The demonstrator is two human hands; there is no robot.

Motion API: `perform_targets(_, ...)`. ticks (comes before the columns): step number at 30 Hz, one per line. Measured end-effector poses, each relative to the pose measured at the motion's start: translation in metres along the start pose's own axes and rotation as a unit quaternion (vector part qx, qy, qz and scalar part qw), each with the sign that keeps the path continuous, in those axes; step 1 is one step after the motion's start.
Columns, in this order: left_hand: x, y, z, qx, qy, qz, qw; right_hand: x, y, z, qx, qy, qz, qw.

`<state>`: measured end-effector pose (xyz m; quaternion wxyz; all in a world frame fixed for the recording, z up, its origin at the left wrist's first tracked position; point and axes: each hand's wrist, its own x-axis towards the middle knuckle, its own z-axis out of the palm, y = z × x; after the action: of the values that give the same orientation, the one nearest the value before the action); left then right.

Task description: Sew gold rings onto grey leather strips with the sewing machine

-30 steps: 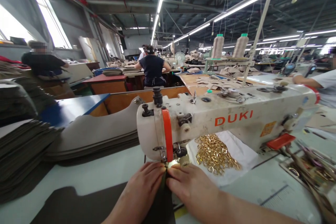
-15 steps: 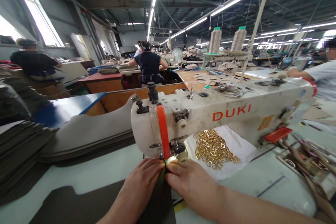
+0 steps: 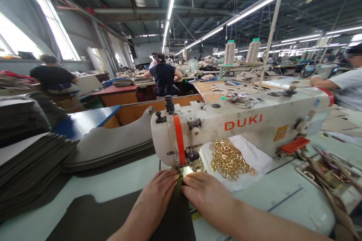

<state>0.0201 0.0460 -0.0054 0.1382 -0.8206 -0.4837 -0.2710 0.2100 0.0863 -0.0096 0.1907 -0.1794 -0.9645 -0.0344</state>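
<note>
A dark grey-green fabric panel lies on the pale table and runs up to the needle area of a white sewing machine. Just left of the needle, my left hand has its fingers pressed together on the panel's narrow upper part. My right hand pinches the same part from the right side, close under the presser foot. Between the fingertips a strip of the fabric shows, lit by the machine's lamp. The exact fingertip contact is small and partly hidden.
Gold metal rings lie on a white cloth beneath the machine arm. Stacks of dark panels stand at the left. A tray of straps and rings is at the right. Other people sit farther off.
The view has shifted slightly, so the machine's head end appears farther right. Both hands stay at the needle with the panel, in nearly the same pose.
</note>
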Motion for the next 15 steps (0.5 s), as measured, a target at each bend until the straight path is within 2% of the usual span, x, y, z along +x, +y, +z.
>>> perform_targets(5,-0.0062,-0.0001,-0.0035,0.054,-0.07,0.034,0.996,-0.0039,-0.0014,-0.0001,0.002,0.01,-0.019,1.0)
perform_targets(8,-0.0077,-0.0009,-0.0031,0.073,-0.099,0.03,0.992,-0.0034,-0.0008,-0.0018,0.009,-0.001,-0.023,1.0)
perform_targets(15,-0.0108,-0.0023,-0.0006,0.064,-0.108,0.017,0.992,-0.0009,-0.0013,-0.0073,0.006,-0.029,-0.024,0.999)
